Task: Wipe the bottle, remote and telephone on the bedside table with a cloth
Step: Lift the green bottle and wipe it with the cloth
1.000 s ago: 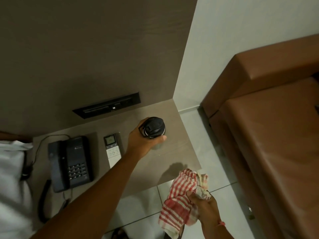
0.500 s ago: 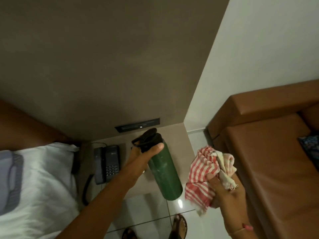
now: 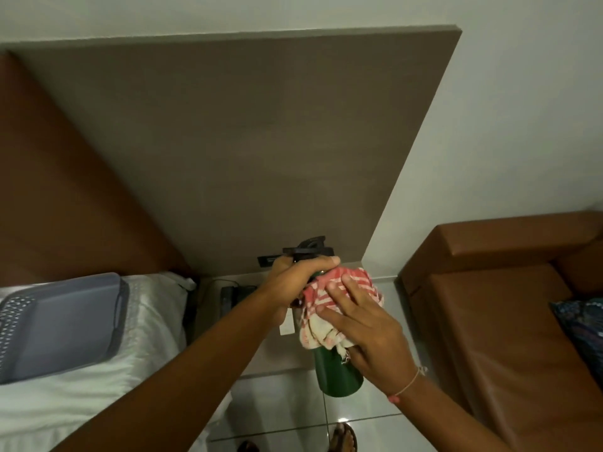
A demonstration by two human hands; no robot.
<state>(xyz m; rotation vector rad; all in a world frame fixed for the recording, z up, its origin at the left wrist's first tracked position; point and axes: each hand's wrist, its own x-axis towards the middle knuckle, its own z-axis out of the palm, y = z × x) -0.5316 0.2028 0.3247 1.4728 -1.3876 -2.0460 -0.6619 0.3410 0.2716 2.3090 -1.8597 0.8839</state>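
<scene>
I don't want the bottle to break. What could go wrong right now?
The green bottle is held up in the air, over the tiled floor, by the left hand gripping just under the lid. If that hand slips while the right hand rubs the cloth on it, the bottle could drop near the bare toes. It could also swing into the telephone below.
</scene>
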